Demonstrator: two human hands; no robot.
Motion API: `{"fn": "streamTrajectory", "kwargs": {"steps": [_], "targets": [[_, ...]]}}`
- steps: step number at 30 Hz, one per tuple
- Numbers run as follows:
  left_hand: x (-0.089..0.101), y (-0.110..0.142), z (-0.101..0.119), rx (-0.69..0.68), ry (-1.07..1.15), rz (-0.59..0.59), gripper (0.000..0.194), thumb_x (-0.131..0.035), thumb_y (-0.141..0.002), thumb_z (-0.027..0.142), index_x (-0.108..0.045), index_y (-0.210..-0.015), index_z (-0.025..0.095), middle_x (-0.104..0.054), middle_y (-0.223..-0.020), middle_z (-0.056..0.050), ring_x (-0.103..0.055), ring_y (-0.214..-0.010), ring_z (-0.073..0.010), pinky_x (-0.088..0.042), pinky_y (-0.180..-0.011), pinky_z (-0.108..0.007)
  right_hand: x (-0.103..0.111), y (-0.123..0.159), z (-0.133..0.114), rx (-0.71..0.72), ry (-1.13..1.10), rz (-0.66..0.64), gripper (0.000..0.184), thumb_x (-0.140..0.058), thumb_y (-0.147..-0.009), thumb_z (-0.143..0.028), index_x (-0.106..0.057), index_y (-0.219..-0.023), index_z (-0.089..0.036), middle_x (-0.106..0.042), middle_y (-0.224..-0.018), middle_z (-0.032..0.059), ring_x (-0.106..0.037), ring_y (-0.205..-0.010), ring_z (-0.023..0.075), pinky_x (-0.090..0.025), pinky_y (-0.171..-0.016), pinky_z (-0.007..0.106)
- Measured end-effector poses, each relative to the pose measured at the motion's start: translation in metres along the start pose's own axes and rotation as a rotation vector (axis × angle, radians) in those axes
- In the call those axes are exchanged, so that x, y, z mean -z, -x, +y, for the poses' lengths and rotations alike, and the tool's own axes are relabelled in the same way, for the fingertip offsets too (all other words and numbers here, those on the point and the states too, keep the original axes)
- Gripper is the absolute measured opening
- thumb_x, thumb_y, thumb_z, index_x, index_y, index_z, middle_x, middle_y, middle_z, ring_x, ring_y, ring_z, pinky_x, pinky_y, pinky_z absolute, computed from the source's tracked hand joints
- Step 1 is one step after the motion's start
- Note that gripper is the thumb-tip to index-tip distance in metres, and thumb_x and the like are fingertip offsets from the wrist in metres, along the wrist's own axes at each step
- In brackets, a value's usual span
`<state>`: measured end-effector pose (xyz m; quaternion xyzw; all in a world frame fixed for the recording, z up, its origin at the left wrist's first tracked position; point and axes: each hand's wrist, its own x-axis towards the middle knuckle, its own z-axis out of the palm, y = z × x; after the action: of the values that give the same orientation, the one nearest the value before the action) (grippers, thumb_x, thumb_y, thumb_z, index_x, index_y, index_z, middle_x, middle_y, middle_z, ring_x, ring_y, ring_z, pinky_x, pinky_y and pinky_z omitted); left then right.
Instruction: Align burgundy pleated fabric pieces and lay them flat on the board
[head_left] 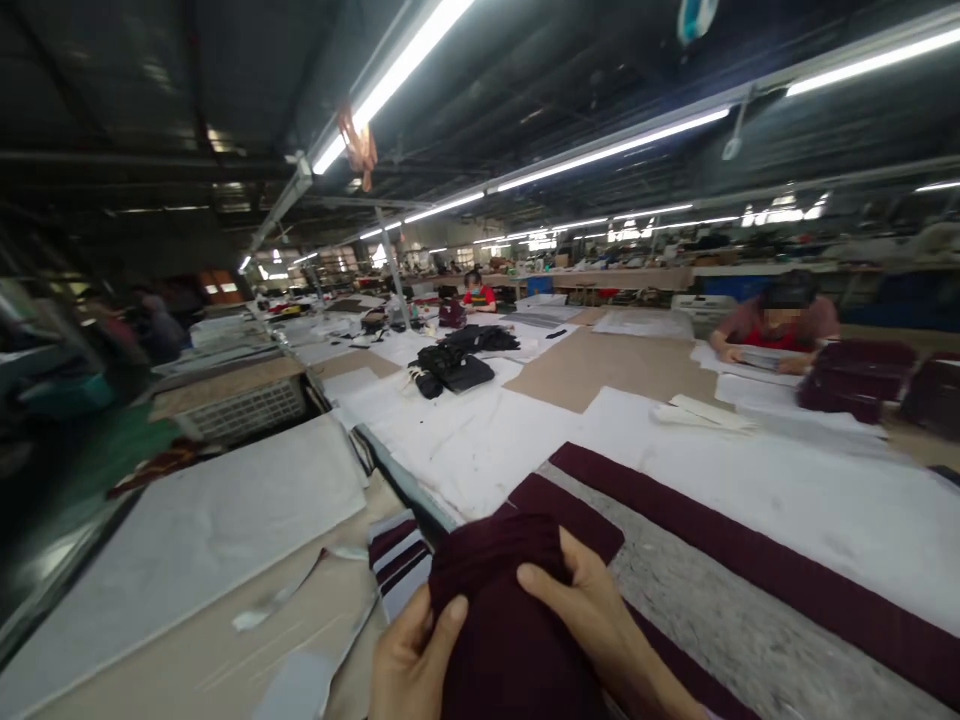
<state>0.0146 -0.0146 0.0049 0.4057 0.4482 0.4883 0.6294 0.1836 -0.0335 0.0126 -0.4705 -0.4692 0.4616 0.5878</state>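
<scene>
Close in front of me I hold a dark maroon knit fabric piece (510, 630), its far end bunched into folds. On its left edge, my left hand (420, 650) is closed, thumb on top and fingers underneath. My right hand (589, 605) pinches the right edge the same way. Just beyond the left hand lie striped maroon and pale pieces (401, 555). To the right, long maroon fabric strips (675, 510) lie flat on the table beside a grey speckled strip (690, 570); a shorter maroon piece (574, 515) lies near my right hand.
Dark folded garments (454, 360) lie further up the white-covered table (480, 440). Across the table at right, a person (776, 320) handles pieces beside maroon stacks (855, 375). A plastic crate (247, 410) stands at left. A narrow gap (405, 480) separates the tables.
</scene>
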Motion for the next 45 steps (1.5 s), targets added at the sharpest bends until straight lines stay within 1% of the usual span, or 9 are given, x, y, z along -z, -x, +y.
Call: {"fn": "streamTrajectory", "kwargs": {"steps": [6,15,18,20,22,24,30,35,45], "targets": [[-0.005,0.008,0.016,0.198,0.374,-0.101,0.037,-0.074,-0.071,0.028,-0.068,-0.106,0.018,-0.074,-0.103,-0.009,-0.066,-0.101,-0.0256,-0.048,-0.095,-0.038,0.001,-0.011,-0.010,-0.073,0.137,-0.054,0.030,-0.064,-0.081,-0.032,-0.057,-0.108,-0.021,-0.070,-0.109,0.0068,-0.065,-0.100,0.0249,-0.052,-0.087,0.040],[-0.002,0.006,0.008,0.383,0.581,-0.135,0.027,-0.069,-0.075,0.019,-0.068,-0.101,0.012,-0.076,-0.090,-0.010,-0.069,-0.095,-0.0257,-0.047,-0.097,-0.040,-0.007,-0.014,0.004,0.030,0.282,0.121,0.055,-0.065,-0.080,-0.036,-0.045,-0.130,-0.027,-0.063,-0.122,0.0058,-0.062,-0.108,0.0238,-0.048,-0.096,0.042],[0.000,0.005,0.013,0.377,0.628,-0.098,0.026,-0.069,-0.076,0.022,-0.067,-0.100,0.012,-0.076,-0.088,-0.010,-0.069,-0.093,-0.0254,-0.049,-0.094,-0.039,-0.003,-0.016,0.002,0.323,0.440,0.195,0.063,-0.065,-0.082,-0.032,-0.037,-0.139,-0.031,-0.057,-0.126,0.0077,-0.060,-0.108,0.0242,-0.049,-0.092,0.044],[0.001,0.005,0.017,0.334,0.626,-0.074,0.024,-0.069,-0.076,0.023,-0.066,-0.098,0.013,-0.076,-0.088,-0.010,-0.069,-0.092,-0.0250,-0.049,-0.092,-0.038,-0.001,-0.018,-0.006,0.646,0.659,0.216,0.049,-0.066,-0.082,-0.023,-0.051,-0.128,-0.030,-0.057,-0.119,0.0068,-0.057,-0.105,0.0234,-0.048,-0.090,0.043],[0.001,0.006,0.019,0.301,0.587,-0.051,0.023,-0.071,-0.075,0.024,-0.066,-0.095,0.013,-0.075,-0.086,-0.010,-0.069,-0.090,-0.0245,-0.050,-0.090,-0.038,-0.002,-0.018,-0.017,0.886,0.871,0.109,0.029,-0.066,-0.081,-0.015,-0.065,-0.108,-0.027,-0.061,-0.104,0.0053,-0.055,-0.098,0.0219,-0.046,-0.087,0.040],[-0.001,0.008,0.020,0.289,0.538,-0.005,0.023,-0.073,-0.073,0.024,-0.066,-0.092,0.014,-0.075,-0.081,-0.009,-0.070,-0.087,-0.0241,-0.050,-0.087,-0.037,-0.007,-0.019,-0.028,0.962,0.979,-0.055,0.020,-0.065,-0.083,-0.013,-0.067,-0.100,-0.023,-0.063,-0.092,0.0050,-0.053,-0.090,0.0210,-0.044,-0.081,0.038],[-0.006,0.014,0.019,0.231,0.418,0.015,0.028,-0.081,-0.062,0.031,-0.070,-0.081,0.014,-0.075,-0.076,-0.006,-0.068,-0.076,-0.0209,-0.049,-0.076,-0.032,-0.021,-0.026,-0.036,0.854,1.032,-0.218,0.007,-0.065,-0.084,-0.023,-0.064,-0.090,-0.020,-0.060,-0.091,0.0065,-0.051,-0.081,0.0218,-0.044,-0.072,0.038],[0.000,0.014,0.016,0.219,0.375,-0.043,0.027,-0.082,-0.061,0.033,-0.071,-0.078,0.015,-0.074,-0.073,-0.003,-0.064,-0.071,-0.0152,-0.047,-0.070,-0.026,-0.019,-0.036,-0.036,0.739,1.070,-0.353,0.014,-0.069,-0.078,-0.020,-0.058,-0.086,-0.021,-0.055,-0.087,0.0044,-0.053,-0.080,0.0209,-0.046,-0.069,0.034],[-0.005,0.012,0.019,0.204,0.320,-0.028,0.022,-0.079,-0.067,0.031,-0.071,-0.081,0.015,-0.074,-0.080,-0.004,-0.065,-0.079,-0.0173,-0.048,-0.074,-0.026,-0.015,-0.043,-0.043,0.757,0.986,-0.456,0.008,-0.064,-0.082,-0.012,-0.064,-0.082,-0.020,-0.057,-0.092,0.0053,-0.052,-0.084,0.0196,-0.042,-0.076,0.035]]}}
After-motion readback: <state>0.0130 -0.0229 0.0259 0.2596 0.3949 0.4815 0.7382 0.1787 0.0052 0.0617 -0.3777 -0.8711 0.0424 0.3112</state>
